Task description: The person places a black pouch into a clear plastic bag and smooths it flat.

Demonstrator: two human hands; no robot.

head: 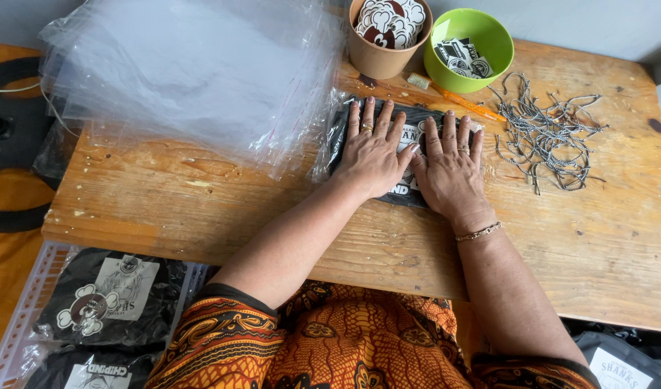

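Head view: patterned orange clothing (330, 338) nearest. Centre table (201, 209): bagged black garment (410, 130), my left hand (374, 155) and right hand (449, 169) flat on it, fingers spread. I judge even outward pressure best expels air. Far left: clear bags (193, 72).

wooden table (201, 209) under bags (193, 72), chains (547, 133)

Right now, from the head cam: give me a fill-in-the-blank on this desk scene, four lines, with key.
1. Both hands, left hand and right hand, press flat on a ____ bagged garment.
2. The bowl beside the paper cup is ____.
3. The pile of metal chains lies to the ____ of the hands.
4. The stack of clear plastic bags sits on the ____ table.

Missing words: black; green; right; wooden
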